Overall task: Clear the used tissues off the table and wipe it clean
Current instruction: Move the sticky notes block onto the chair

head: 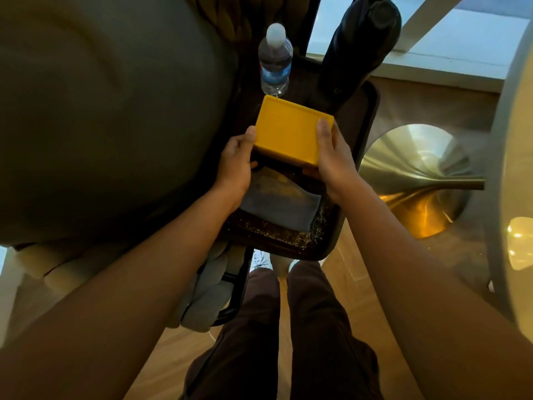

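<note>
A yellow box (pixel 291 131) is held above a small dark side table (pixel 359 134). My left hand (pixel 235 166) grips its left side with the thumb on top. My right hand (pixel 331 157) grips its right side the same way. Below the box a grey-blue cloth (pixel 282 206) lies flat on the table, with some yellowish dirt on its upper part. Crumbs are scattered over the near part of the tabletop. No tissues are visible.
A clear water bottle (pixel 275 59) stands at the table's far end, next to a tall black object (pixel 360 44). A large grey cushion (pixel 101 111) fills the left. A brass lamp base (pixel 418 174) sits on the floor to the right.
</note>
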{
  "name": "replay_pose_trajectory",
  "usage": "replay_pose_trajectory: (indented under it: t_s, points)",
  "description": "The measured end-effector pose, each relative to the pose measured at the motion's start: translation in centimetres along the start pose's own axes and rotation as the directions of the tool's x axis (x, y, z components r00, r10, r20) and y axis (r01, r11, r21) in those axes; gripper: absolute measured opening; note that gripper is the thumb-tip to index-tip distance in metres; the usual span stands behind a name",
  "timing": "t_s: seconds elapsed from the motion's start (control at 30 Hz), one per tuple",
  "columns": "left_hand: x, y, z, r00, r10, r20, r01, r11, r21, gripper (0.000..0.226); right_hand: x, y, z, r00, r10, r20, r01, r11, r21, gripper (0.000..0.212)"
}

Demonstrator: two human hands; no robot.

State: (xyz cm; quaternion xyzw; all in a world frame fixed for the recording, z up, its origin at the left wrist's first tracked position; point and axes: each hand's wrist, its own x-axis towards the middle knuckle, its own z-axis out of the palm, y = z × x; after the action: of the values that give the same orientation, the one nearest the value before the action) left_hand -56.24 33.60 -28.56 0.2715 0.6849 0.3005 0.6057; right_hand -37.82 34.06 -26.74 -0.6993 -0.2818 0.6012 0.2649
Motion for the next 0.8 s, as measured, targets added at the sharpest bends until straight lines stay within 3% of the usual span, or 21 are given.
replay_pose_trajectory:
  t_s: [0.1, 0.17, 0.23, 0.33, 0.4, 0.57, 0.63, 0.73, 0.8]
  points:
    - [-0.6, 0.7, -0.8, 0.999, -0.014, 0.037, 0.014, 1.000, -0.004, 0.032, -0.7, -0.7, -0.9, 0.998, 0.037, 0.045, -0.037, 0.999, -0.016, 0.075]
    - [-1.5, 1.1, -2.0, 0.999, -0.026, 0.018, 0.026, 1.000, 0.010, 0.035, -2.0, -1.3, -2.1, 1.000, 0.010, 0.000, -0.010, 0.987, -0.160, 0.100]
    - [-2.5, 1.0, -3.3, 0.999, -0.053, -0.006, 0.054, 0.996, 0.067, 0.033, -4.1, -1.6, -3.2, 0.996, -0.046, -0.073, 0.022, 0.956, -0.294, 0.108]
    - [-4.3, 0.0, -4.8, 0.991, -0.131, -0.018, 0.131, 0.965, 0.227, 0.020, -7.9, 0.0, -3.7, 0.982, -0.114, -0.153, 0.062, 0.948, -0.313, 0.081]
    - [-5.2, -0.9, -5.0, 0.990, -0.134, -0.036, 0.139, 0.938, 0.319, 0.025, -9.7, 2.0, -3.2, 0.979, -0.122, -0.163, 0.060, 0.938, -0.340, 0.062]
    - [-5.1, -2.9, -4.5, 0.987, -0.142, -0.077, 0.162, 0.863, 0.479, 0.026, -10.2, 6.8, -0.6, 0.988, 0.121, -0.101, -0.147, 0.934, -0.325, 0.034]
    - [-4.5, -3.5, -4.0, 0.985, -0.150, -0.090, 0.175, 0.832, 0.526, 0.005, -9.5, 8.0, 0.1, 0.977, 0.174, -0.124, -0.206, 0.922, -0.328, 0.035]
    - [-3.9, -4.2, -3.3, 0.982, -0.167, -0.089, 0.188, 0.815, 0.548, 0.028, -8.5, 8.8, 0.8, 0.965, 0.204, -0.167, -0.251, 0.904, -0.345, 0.048]
    - [-3.7, -4.5, -3.1, 0.978, -0.181, -0.106, 0.209, 0.807, 0.552, 0.024, -7.8, 9.2, 1.0, 0.954, 0.222, -0.199, -0.279, 0.900, -0.334, 0.054]
